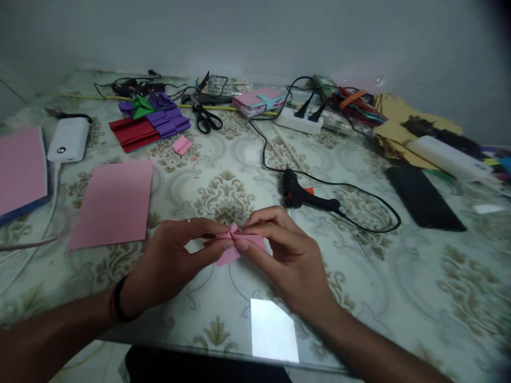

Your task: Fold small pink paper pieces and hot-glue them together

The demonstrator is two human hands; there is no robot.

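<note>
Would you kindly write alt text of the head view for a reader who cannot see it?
A person's left hand and right hand pinch a folded pink paper over a patterned tabletop. A black glue gun lies beyond the right hand, a pink sheet beyond the left. Farther back are scissors, folded purple paper and a white power strip.

Head view forward, down, seemingly near

I see a black glue gun on the floral-patterned tabletop. Beyond it I have a white power strip; right of the glue gun, a black phone; left of it, farther back, black scissors; far left of it, a white power bank.
</note>
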